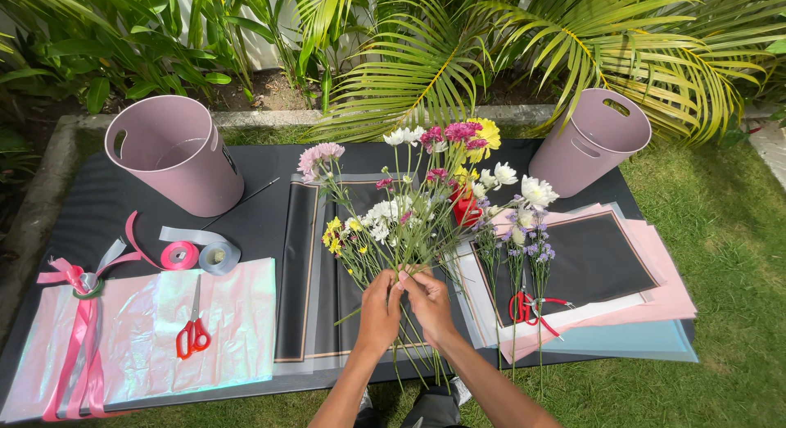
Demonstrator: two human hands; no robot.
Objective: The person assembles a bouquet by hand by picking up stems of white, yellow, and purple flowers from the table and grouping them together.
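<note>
- Flowers [409, 207] are held upright as a mixed bunch over the middle of the black table [254, 223]; white, pink, yellow and magenta heads fan out at the top, and the green stems are gathered below at the near edge.
- Behind the table, palm fronds [458, 59] are seen, with grass [729, 231] to the right.
- An iridescent pink sheet [147, 330] is laid flat at the left end of the table.
- Black wrapping paper [315, 280] with a pale border is spread under the bunch.
- A stack of pink, blue and black sheets [606, 272] is laid at the right end.
- One mauve bucket [176, 153] is stood at the back left, another bucket [589, 141] at the back right, tilted.
- The left hand [379, 313] is closed around the stems, fingers curled.
- The right hand [427, 301] is closed on the same stems, touching the left.
- Purple sprigs [532, 248] are laid on the stack, beside red shears [528, 307].
- Red scissors [194, 334] are laid on the iridescent sheet.
- Two ribbon rolls [196, 254], pink and grey, are set side by side just beyond that sheet.
</note>
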